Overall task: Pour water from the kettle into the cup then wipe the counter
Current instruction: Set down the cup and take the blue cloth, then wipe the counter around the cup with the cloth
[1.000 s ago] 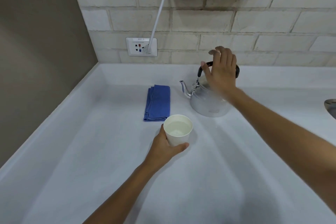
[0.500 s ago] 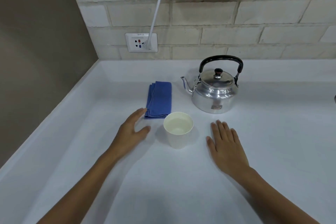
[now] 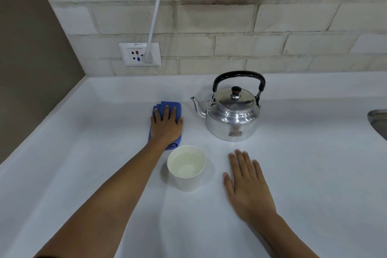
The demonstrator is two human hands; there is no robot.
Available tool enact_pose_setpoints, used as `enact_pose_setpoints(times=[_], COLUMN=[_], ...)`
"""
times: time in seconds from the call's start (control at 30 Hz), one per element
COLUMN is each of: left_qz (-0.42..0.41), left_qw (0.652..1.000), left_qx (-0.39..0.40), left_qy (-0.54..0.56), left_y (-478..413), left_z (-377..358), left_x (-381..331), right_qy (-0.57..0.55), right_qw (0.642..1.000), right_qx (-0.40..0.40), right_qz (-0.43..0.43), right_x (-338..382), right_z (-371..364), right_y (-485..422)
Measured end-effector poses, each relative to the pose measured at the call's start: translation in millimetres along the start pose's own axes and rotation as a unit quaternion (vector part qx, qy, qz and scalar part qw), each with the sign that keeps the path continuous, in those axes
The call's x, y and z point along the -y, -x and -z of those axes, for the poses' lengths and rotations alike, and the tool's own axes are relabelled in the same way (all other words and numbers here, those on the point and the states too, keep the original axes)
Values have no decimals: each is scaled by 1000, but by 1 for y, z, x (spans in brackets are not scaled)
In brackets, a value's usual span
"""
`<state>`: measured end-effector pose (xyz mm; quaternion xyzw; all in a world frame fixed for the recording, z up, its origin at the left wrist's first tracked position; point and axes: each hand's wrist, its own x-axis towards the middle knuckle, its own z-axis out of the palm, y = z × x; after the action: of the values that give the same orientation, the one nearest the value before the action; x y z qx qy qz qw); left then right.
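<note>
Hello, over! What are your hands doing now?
Left hand flat on cloth. Right hand flat on counter. Cup has water. Nothing blocking.

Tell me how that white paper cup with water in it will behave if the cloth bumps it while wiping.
The white paper cup looks thin-walled and light, so a nudge could slide it. It stands taller than its narrow base, so it may tip. The water inside would probably spill onto the white counter, since the left hand on the folded blue cloth is right beside it.
</note>
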<state>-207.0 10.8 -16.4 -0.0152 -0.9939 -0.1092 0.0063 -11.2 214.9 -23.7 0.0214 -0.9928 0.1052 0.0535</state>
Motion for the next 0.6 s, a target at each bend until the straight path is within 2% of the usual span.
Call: enact_pose_setpoints(times=[0.13, 0.23, 0.37, 0.5, 0.6], left_qz=[-51, -176, -330, -379, -407], left_qw=[999, 982, 942, 921, 912], left_qx=[6, 20, 56, 29, 32], left_qy=[-4, -67, -23, 90, 48], left_y=[-3, 15, 57, 106, 98], left_z=[-4, -4, 1, 22, 31], left_x=[-9, -12, 20, 57, 69], right_qy=[6, 1, -14, -13, -5], right_qw=[1000, 1000, 1000, 1000, 1000], right_qx=[-8, -3, 5, 5, 1], right_qz=[7, 5, 13, 16, 10], right_x=[0, -2, -4, -4, -2], right_z=[1, 1, 1, 0, -1], right_y=[-1, 0, 1, 1, -1])
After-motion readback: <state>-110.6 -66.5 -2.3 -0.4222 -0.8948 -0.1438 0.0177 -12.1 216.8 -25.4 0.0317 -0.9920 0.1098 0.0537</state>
